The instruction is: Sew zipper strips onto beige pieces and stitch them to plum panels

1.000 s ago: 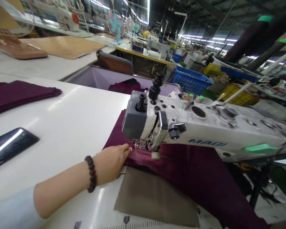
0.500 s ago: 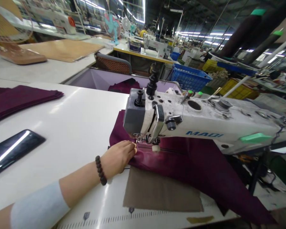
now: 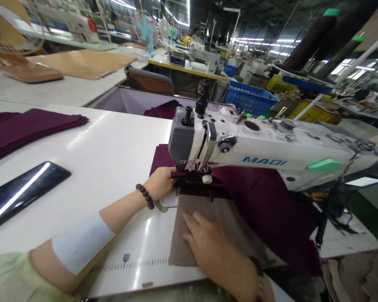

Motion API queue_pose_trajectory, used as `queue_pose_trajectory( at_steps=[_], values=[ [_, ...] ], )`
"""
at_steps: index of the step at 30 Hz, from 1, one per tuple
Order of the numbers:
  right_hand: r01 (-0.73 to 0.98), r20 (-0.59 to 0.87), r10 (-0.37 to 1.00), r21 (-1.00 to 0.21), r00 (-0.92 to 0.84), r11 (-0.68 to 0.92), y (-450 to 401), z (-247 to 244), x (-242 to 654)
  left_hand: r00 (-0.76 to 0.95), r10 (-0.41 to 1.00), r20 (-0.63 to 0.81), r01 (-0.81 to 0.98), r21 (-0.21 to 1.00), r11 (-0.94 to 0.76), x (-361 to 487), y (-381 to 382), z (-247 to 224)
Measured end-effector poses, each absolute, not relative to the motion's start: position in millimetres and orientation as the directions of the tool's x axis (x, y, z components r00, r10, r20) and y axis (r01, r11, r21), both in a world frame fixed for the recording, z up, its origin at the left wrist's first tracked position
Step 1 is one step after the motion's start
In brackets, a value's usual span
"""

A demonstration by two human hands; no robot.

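Note:
A white sewing machine [image 3: 258, 142] stands over maroon fabric [image 3: 258, 197] that spreads to the right of its needle area. My left hand [image 3: 160, 183], a beaded bracelet at its wrist, has its fingers closed on the folded edge of that fabric, just left of the presser foot. Below the machine head lies a grey-brown cloth piece [image 3: 184, 235]. My right hand [image 3: 216, 249] rests on this piece with its fingers apart. The needle tip itself is too small to tell.
A stack of maroon pieces [image 3: 34, 128] and a dark phone [image 3: 25, 193] lie on the white table [image 3: 113, 151] at left. Beyond it is a lilac-lined bin [image 3: 132, 100]. A blue crate [image 3: 250, 100] and thread cones [image 3: 313, 40] are at the back right.
My right hand has come into view onto the grey-brown cloth. The maroon fabric's near edge has been folded back, uncovering more of that cloth. My left hand has moved slightly up.

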State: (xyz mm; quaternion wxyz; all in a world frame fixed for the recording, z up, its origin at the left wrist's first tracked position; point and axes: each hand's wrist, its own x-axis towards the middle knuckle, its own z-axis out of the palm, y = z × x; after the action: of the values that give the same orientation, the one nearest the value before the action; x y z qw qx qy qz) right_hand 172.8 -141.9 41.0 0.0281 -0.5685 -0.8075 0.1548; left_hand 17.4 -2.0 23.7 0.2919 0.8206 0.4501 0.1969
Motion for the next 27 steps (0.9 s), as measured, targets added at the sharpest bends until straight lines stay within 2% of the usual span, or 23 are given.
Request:
queue_pose_trajectory(
  at_steps=[2,5,14,16,18,19,20,21,23,25,27],
  values=[
    [0.949,-0.182,0.95,-0.239,-0.253,0.206,-122,32,162,0.521,0.852,0.056,0.616,0.666,-0.421,18,-1,23],
    [0.953,-0.24,0.947,-0.267,-0.213,0.147,-99,31,165,0.533,0.844,0.06,0.6,0.677,-0.427,18,-2,21],
    [0.888,-0.153,0.961,-0.436,-0.232,0.145,-96,34,175,0.554,0.819,0.146,0.567,0.654,-0.5,31,-18,16],
    [0.819,-0.23,0.919,-0.555,-0.321,0.148,-97,36,182,0.563,0.808,0.173,0.523,0.682,-0.511,31,-19,16],
    [0.714,-0.382,0.782,-0.691,-0.492,0.111,-95,38,190,0.552,0.81,0.2,0.472,0.725,-0.501,27,-17,16],
    [0.685,-0.424,0.716,-0.721,-0.555,0.104,-94,39,195,0.536,0.818,0.209,0.448,0.75,-0.486,25,-15,16],
    [0.681,-0.424,0.694,-0.721,-0.583,0.132,-91,38,198,0.52,0.827,0.213,0.423,0.777,-0.466,23,-14,16],
    [0.7,-0.376,0.728,-0.686,-0.573,0.197,-88,37,201,0.505,0.836,0.213,0.397,0.803,-0.444,21,-12,16],
    [0.776,-0.141,0.857,-0.515,-0.496,0.364,-77,29,205,0.488,0.849,0.205,0.341,0.85,-0.402,19,-9,15],
    [0.827,0.072,0.892,-0.348,-0.445,0.441,-62,17,207,0.484,0.852,0.203,0.291,0.88,-0.375,20,-7,13],
    [0.839,0.157,0.884,-0.279,-0.441,0.468,-43,2,209,0.49,0.847,0.207,0.254,0.895,-0.365,21,-5,11]
  ],
)
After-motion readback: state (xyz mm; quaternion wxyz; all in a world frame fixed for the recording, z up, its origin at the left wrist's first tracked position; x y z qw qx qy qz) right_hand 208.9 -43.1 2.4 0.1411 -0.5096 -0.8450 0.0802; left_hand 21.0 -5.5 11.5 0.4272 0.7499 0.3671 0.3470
